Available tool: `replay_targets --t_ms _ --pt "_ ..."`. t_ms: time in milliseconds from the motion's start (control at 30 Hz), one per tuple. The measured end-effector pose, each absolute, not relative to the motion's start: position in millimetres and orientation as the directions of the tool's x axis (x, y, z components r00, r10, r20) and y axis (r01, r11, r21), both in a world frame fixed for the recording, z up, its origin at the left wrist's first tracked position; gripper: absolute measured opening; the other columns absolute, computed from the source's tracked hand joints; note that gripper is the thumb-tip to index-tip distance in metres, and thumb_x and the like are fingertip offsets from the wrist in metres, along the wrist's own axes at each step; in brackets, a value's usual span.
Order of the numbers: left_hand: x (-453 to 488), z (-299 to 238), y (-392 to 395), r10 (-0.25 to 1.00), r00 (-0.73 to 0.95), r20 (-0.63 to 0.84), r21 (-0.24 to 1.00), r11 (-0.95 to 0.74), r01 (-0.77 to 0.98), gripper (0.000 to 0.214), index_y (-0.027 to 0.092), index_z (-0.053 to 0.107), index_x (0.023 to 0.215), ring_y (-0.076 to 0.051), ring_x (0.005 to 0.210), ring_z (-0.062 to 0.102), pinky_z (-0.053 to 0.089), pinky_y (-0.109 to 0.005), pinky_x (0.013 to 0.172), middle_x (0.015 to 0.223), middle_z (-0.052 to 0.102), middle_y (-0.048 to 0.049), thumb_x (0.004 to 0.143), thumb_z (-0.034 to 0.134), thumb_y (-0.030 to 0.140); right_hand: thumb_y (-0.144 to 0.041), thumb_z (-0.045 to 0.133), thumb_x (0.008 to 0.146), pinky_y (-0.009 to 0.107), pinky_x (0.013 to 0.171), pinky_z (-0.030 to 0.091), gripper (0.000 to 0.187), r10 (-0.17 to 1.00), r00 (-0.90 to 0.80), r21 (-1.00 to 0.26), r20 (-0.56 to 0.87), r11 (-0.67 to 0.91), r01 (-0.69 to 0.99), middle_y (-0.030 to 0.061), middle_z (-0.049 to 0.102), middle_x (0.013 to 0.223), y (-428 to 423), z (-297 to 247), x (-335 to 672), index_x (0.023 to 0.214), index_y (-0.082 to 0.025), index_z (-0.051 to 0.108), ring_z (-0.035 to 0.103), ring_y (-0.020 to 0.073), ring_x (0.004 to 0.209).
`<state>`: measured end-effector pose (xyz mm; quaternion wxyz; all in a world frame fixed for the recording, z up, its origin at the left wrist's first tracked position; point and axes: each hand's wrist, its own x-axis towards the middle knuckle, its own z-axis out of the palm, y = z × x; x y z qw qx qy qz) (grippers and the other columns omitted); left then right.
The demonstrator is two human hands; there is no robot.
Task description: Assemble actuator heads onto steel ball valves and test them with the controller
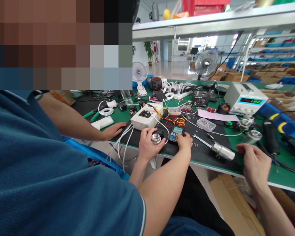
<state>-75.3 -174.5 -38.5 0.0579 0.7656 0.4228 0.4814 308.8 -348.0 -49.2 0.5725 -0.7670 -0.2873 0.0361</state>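
Maybe the round metal part (156, 138), clamped in the grip of the left hand (147, 146), slips onto the white wires (124, 137) just beside it, while the right hand (255, 162) lies with its grip apart.

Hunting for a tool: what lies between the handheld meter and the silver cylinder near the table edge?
A wrench lies on the black mat between the meter and the cylinder, in the head view.

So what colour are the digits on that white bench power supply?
Red digits on the white bench power supply; head view.
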Motion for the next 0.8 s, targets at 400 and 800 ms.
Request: replay_targets --t_ms 400,800 --pt "-74.7 -40.2 -172.4 0.705 0.154 0.692 0.487 -0.614 0.622 0.051 0.027 0.062 0.126 -0.030 0.123 0.063 0.055 -0.047 0.110 0.126 0.059 -0.0096 0.081 0.085 0.036 -0.041 0.060 0.098 0.045 0.093 0.055 0.029 0.479 0.831 -0.900 0.283 -0.167 0.403 0.0063 0.076 0.096 -348.8 -45.4 306.4 0.100 -0.019 0.079 0.073 0.0284 0.098" --pt "-73.0 -39.4 -173.5 0.705 0.157 0.691 0.486 -0.615 0.621 0.050 0.023 0.063 0.127 -0.030 0.123 0.062 0.055 -0.048 0.108 0.127 0.059 -0.0103 0.084 0.083 0.039 -0.043 0.057 0.097 0.044 0.094 0.055 0.029 0.494 0.818 -0.897 0.296 -0.150 0.415 0.0031 0.076 0.099 -349.9 -48.8 307.8 0.098 -0.025 0.079 0.073 0.0316 0.102"
